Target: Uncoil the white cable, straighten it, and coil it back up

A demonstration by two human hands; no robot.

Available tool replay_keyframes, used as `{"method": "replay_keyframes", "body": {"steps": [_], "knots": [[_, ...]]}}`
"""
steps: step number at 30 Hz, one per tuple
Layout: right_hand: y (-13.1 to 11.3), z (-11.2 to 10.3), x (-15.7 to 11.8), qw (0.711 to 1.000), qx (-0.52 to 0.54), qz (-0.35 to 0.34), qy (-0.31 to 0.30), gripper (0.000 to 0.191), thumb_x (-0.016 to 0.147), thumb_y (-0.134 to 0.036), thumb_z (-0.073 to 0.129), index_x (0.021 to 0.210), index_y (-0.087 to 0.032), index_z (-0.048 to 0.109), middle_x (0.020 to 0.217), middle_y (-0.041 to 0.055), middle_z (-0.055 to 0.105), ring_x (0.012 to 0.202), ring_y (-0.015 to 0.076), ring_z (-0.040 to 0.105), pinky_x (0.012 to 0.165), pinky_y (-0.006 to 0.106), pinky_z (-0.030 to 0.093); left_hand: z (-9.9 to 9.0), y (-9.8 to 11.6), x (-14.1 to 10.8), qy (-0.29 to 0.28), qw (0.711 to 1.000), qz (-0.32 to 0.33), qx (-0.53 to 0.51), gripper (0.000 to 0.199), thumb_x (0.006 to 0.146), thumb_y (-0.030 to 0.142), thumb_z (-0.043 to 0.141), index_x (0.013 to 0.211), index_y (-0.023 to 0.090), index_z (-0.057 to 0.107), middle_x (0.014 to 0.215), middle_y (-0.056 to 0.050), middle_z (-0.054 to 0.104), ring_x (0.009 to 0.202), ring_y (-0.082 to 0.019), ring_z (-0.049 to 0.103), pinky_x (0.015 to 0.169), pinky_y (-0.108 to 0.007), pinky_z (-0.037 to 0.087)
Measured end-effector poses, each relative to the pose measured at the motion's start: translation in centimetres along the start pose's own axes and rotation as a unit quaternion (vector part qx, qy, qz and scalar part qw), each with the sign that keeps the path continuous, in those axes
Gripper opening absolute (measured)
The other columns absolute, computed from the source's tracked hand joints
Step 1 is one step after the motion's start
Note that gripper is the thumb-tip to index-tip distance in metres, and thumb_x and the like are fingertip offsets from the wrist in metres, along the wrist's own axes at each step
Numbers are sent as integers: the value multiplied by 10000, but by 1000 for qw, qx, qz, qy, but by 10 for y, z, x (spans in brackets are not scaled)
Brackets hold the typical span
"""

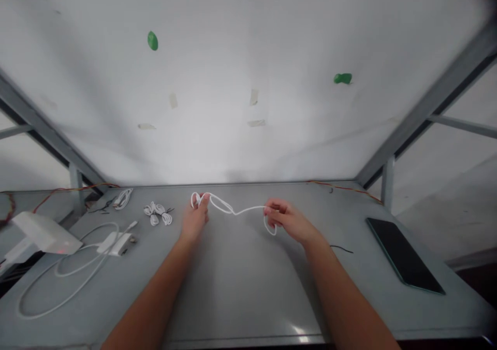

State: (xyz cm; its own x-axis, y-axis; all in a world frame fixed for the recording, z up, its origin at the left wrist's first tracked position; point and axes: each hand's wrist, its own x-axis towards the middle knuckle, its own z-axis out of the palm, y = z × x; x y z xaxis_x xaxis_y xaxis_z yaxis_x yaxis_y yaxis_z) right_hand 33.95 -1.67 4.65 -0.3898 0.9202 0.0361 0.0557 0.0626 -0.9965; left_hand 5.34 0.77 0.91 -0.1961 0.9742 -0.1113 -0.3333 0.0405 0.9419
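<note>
A thin white cable [248, 209] stretches between my two hands above the middle of the grey table. My left hand [196, 218] pinches a looped part of it, with small coils around the fingers. Further right, my right hand [285, 218] grips the cable between thumb and fingers, and a short loop dangles below them. A slight twist shows in the cable near its middle. Left of my left hand lies a white cable bundle [157, 213] tied with a black tie. Another coiled white cable [123, 199] rests farther left.
A white charger plug [114, 242] with a long white cord lies on the left, near a white power block [46, 232]. A dark phone or tablet [404, 257] lies at the right. A black tie [341, 248] sits beside my right forearm. Metal frame posts flank the white back wall.
</note>
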Motion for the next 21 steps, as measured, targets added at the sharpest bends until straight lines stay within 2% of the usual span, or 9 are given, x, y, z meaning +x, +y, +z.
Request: {"method": "replay_keyframes", "body": {"steps": [3,7,10,12,14,17,19,21], "knots": [[-4,-12,-5,996,71,-13,44,438,813,-626,775,714,-243,587,553,-64,380,550,145,404,587,313,353,-11,7,8,56,997,33,-49,485,720,520,898,907,232,557,527,160,257,400,-48,198,404,-216,114],[-8,-26,-8,980,154,-60,115,400,776,-539,824,658,-262,561,516,-97,239,484,113,226,565,338,371,-31,19,20,129,986,19,-102,421,728,464,866,886,216,565,478,171,231,383,-53,163,388,-217,111],[-7,-32,-6,963,154,-97,198,343,787,-520,806,693,-269,592,527,-90,269,481,112,200,532,332,354,-37,25,23,160,983,28,-85,396,748,472,840,891,209,581,491,164,255,379,-51,175,394,-216,122],[-2,-31,-2,964,115,-90,223,339,792,-533,794,701,-264,609,521,-85,282,481,117,225,525,329,350,-33,24,21,137,988,55,-49,382,765,487,822,911,198,619,551,134,378,398,-45,228,406,-210,174],[3,-25,2,972,73,-67,211,350,792,-557,784,710,-254,629,508,-82,292,483,124,268,526,324,350,-24,21,16,104,990,91,-6,369,779,500,812,910,191,658,690,68,553,463,-52,362,443,-204,281],[11,-12,8,986,19,-44,161,378,807,-597,749,732,-239,651,506,-62,368,502,137,343,537,314,348,-7,12,6,38,989,132,61,392,793,552,809,883,194,678,1000,-43,722,745,-120,622,620,-219,466],[14,-2,11,990,-22,-31,137,393,825,-617,717,747,-237,656,515,-43,426,509,144,370,531,307,324,3,6,-3,-20,992,104,75,450,793,617,801,879,202,648,1049,-73,750,893,-182,694,739,-262,527],[15,8,13,988,-67,-23,137,393,848,-618,685,751,-239,647,540,-26,461,524,153,391,531,303,302,11,2,-13,-75,995,25,53,520,778,680,797,884,217,587,932,-66,757,848,-221,731,762,-324,565]]}}
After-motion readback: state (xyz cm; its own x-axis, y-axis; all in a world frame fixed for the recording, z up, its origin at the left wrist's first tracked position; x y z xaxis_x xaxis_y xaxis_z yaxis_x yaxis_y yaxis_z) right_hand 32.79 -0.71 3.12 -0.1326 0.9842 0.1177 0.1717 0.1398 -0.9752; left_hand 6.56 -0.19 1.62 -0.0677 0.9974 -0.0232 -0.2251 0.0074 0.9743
